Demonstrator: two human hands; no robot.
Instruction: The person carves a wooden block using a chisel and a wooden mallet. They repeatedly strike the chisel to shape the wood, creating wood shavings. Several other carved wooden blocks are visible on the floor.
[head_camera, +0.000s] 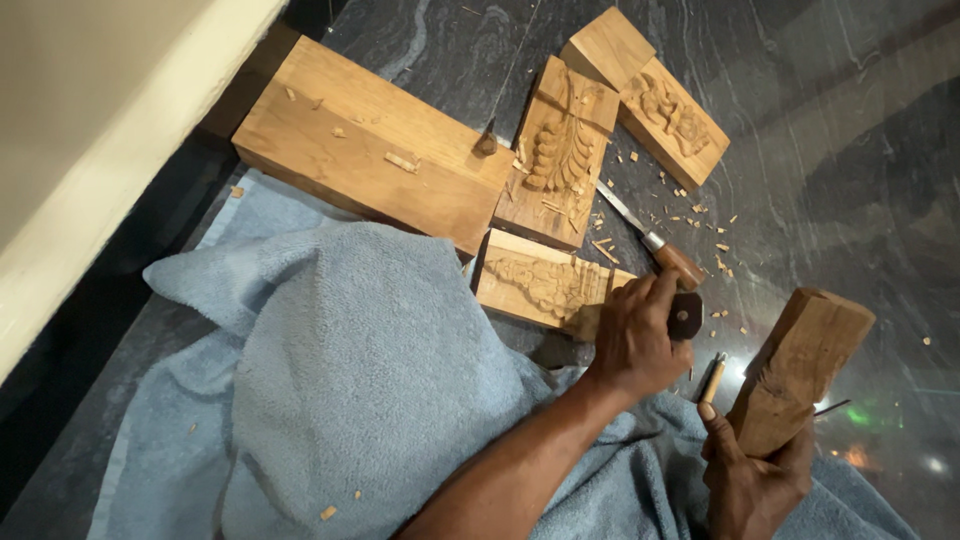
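Right hand (755, 475) fingers clamp a wooden mallet (800, 365); left hand (635, 340) fingers grip a chisel (684, 314) on a carved panel (535, 285).

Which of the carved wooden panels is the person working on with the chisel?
The nearest carved panel, partly under the blue towel, where the left hand grips a chisel. The other two carved panels lie untouched farther away.

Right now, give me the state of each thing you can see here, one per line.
Left hand: gripping a dark-handled chisel against the carved panel.
Right hand: holding the wooden mallet upright.
Plain block: uncarved, flat.
Spare chisel: lying loose.
Blue towel: rumpled, chip-flecked.
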